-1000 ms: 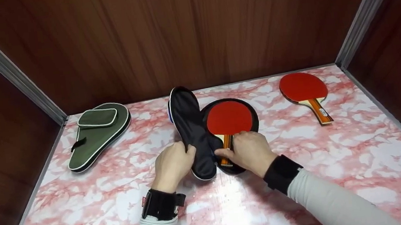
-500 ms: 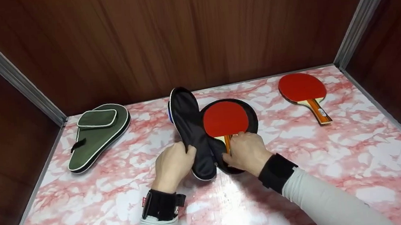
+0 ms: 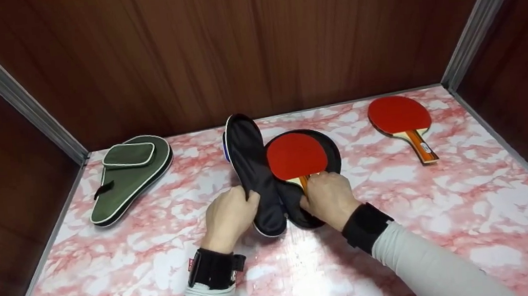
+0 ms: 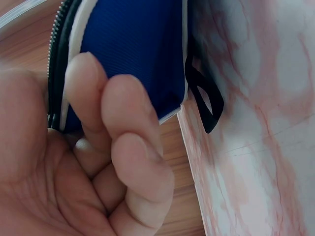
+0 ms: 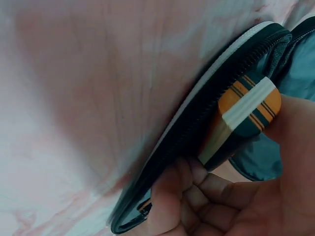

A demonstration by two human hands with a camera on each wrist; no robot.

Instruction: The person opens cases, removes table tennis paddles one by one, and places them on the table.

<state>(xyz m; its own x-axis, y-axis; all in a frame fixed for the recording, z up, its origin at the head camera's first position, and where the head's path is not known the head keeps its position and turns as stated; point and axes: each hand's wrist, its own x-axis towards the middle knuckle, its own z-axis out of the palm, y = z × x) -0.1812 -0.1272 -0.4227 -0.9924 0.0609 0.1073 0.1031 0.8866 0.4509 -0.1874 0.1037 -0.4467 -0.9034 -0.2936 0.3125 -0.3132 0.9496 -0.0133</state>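
Note:
A zippered table tennis bat case, blue outside and black inside, lies unfolded mid-table. Its raised flap [image 3: 253, 178] is held at the left edge by my left hand [image 3: 231, 217], thumb on the black lining. In the left wrist view, curled fingers press the blue outer cloth [image 4: 135, 44]. On the case's other half [image 3: 333, 153] rests a red table tennis bat [image 3: 296, 154]. My right hand [image 3: 331, 200] grips its handle and covers most of it from above. From the right wrist view, the striped handle end [image 5: 248, 105] shows between thumb and fingers, beside the zip edge.
To the left lies a green bat case [image 3: 132, 181] with white piping and a small pocket. A second red bat [image 3: 400, 116] rests at the back right. Dark wood panels [image 3: 253, 46] wall in the pink marbled table [image 3: 150, 277] at the back and both sides.
The bat's head has shifted slightly left, and its handle now slants toward the right. My right hand's thumb has drawn back from across the handle. My left hand keeps its hold on the flap.

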